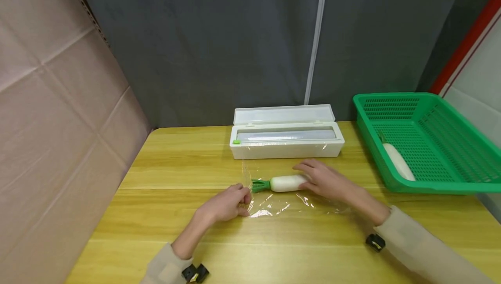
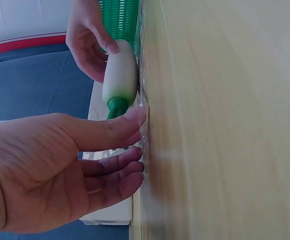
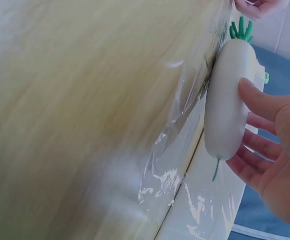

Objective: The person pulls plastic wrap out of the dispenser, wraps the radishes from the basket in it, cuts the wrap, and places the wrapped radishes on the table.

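Observation:
A white radish (image 1: 287,183) with green stalks lies across a sheet of clear plastic wrap (image 1: 270,210) on the table. My right hand (image 1: 322,178) holds the radish by its root end; in the right wrist view the thumb (image 3: 252,95) lies on its side and the fingers curve behind it. My left hand (image 1: 227,203) is at the left edge of the wrap, near the stalks, with relaxed, slightly bent fingers. In the left wrist view its fingertips (image 2: 135,182) touch down at the wrap's edge, and the thumb overlaps the stalks.
Behind the radish stands a white wrap dispenser (image 1: 287,150), lid raised, with a roll inside and a small green slider (image 1: 236,142). At the right, a green basket (image 1: 440,186) holds another white radish (image 1: 398,161). A grey curtain (image 1: 215,49) hangs behind the wooden table (image 1: 176,158).

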A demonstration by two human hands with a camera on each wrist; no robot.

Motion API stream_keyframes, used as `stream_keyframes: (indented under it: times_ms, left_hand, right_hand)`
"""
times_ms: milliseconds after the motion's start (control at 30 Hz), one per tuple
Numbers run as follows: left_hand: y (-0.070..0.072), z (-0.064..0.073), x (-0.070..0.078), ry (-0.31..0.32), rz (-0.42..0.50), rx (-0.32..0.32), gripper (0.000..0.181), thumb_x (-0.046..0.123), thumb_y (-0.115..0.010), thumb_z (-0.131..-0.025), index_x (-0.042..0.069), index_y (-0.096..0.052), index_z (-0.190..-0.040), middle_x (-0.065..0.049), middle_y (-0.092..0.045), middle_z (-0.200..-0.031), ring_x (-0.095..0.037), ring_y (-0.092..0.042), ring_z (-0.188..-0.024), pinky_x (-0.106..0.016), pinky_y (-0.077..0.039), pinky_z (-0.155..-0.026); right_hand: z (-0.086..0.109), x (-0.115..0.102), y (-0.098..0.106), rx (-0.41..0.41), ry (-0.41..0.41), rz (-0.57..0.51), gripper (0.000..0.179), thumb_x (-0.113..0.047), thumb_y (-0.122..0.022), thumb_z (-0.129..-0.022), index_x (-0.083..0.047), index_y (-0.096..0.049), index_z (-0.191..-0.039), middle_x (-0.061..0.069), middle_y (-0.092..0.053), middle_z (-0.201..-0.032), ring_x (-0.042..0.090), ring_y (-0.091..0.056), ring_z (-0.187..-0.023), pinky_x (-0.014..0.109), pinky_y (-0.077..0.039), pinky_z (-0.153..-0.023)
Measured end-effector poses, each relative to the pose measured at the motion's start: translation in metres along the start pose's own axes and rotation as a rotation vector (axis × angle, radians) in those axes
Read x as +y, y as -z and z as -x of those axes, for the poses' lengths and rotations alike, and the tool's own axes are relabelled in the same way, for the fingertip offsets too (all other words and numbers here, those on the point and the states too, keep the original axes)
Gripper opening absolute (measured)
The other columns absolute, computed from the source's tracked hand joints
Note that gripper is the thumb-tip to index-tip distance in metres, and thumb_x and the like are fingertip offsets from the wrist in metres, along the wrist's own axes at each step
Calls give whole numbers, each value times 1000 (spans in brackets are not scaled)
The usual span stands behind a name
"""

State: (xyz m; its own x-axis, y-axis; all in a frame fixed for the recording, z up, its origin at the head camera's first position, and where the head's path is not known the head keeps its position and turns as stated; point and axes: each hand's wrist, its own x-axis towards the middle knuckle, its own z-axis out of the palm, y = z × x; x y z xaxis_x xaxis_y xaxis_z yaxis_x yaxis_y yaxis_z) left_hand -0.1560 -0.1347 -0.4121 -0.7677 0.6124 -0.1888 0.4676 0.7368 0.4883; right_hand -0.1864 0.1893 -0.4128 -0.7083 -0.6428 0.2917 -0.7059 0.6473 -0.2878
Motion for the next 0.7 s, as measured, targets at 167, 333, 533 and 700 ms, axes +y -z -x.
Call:
stream_keyframes:
  times_ms: [167,333,533,700]
  left_hand:
    - [0,2,0,-16,7,-7,21,15,-78,-88,10,-61,-99,2,-52,-94,-12,-49,-82,-26,-49,-76]
    - [0,4,0,-22,21,-14,23,17,-79,-88,11,-60,-99,2,-52,-94,-12,-50,-82,-26,-49,-75]
    - [-1,7,0,-17,29,-24,27,20,-81,-86,12,-60,-102,4,-52,-97,-12,-51,-84,-26,-49,-76]
    - [0,9,0,-26,2,-36,25,19,-81,-87,12,-60,-100,4,-51,-96,-11,-49,-82,-26,-48,-75]
  right_hand:
    - [5,0,3,-13,-39,-15,48,-21,-81,-87,1,-64,-127,16,-64,-126,35,-60,-116,51,-50,-97]
    - [9,1,6,-23,-73,-23,48,-21,-80,-89,1,-64,-128,17,-63,-127,36,-59,-117,53,-50,-98]
    - [18,4,14,-27,-125,-37,46,-22,-76,-92,0,-63,-130,17,-62,-130,36,-57,-121,53,-49,-98]
    - [30,8,21,27,-114,-27,43,-16,-77,-91,2,-64,-127,17,-63,-126,36,-60,-116,53,-52,-94]
